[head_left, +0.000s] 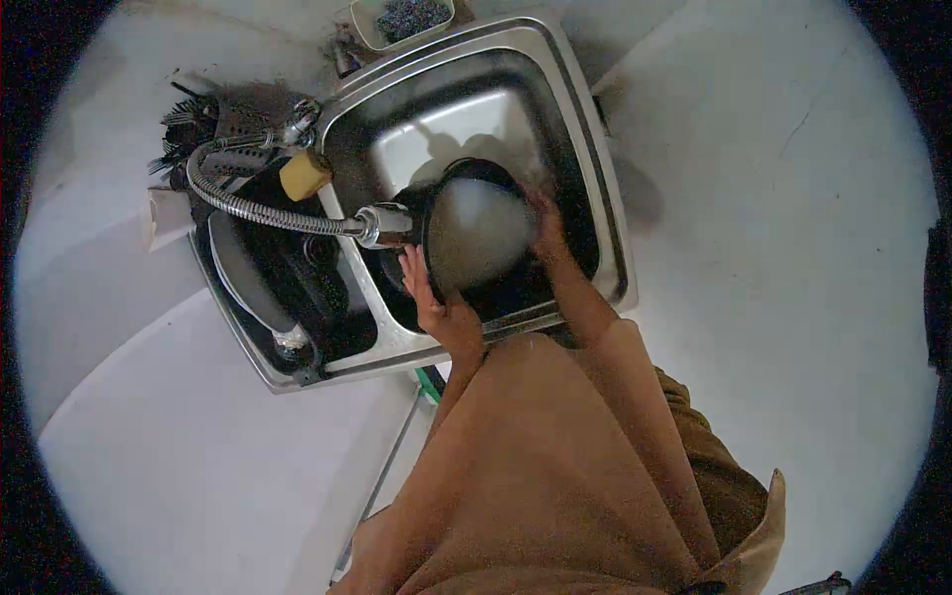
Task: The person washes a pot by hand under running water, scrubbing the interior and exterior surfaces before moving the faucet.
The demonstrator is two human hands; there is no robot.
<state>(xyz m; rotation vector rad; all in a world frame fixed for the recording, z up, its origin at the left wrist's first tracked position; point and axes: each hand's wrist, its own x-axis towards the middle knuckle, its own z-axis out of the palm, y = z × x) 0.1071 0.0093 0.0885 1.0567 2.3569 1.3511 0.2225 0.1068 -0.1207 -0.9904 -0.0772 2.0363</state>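
Over the right sink basin [585, 164], a round dark-rimmed vessel with a cloudy grey face [481, 223] is held tilted. My left hand [441, 312] supports its lower left edge, fingers stretched along the rim. On the opposite side my right hand [545, 228] grips the edge, its fingers somewhat blurred and partly hidden. The head of a flexible metal faucet [382, 226] hangs right beside the vessel's left rim. Whether it is a pan, a bowl or a lid I cannot tell.
A yellow sponge [304, 176] sits by the faucet base. In the left basin lies a pale-rimmed dark pan [243, 273]. Behind the hose stands a perforated holder [243, 121] with dark utensils. A small tub [372, 28] of scouring material rests behind the sink.
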